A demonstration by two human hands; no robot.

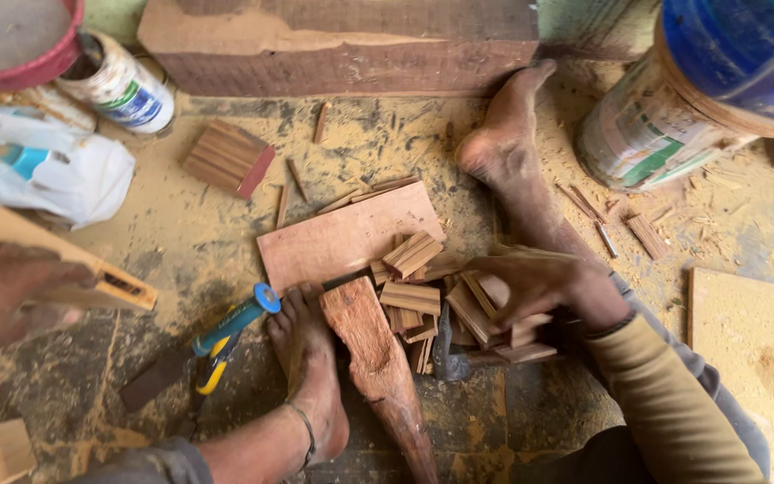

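Observation:
My right hand (544, 289) is closed around a bundle of small flat wooden slats (485, 318), lifting them from a loose pile of similar slats (409, 296) on the sawdust-covered floor. At the left edge my left hand (2, 294), blurred, grips a long pale wooden bar (105, 280) that runs up to the left. A flat reddish board (342, 235) lies just behind the pile. A rough wooden club (378, 358) rests beside my left foot (315, 385), and my right foot (512, 148) stretches toward the back.
A hammer head (448, 358) lies under the pile. A blue-handled tool (235, 321) and yellow-handled pliers (212, 376) lie by the left foot. A slat stack (228, 159), a white bag (55, 175), two tins (123, 85) (647, 134), a wood block (342, 45) and plywood (754, 350) surround the spot.

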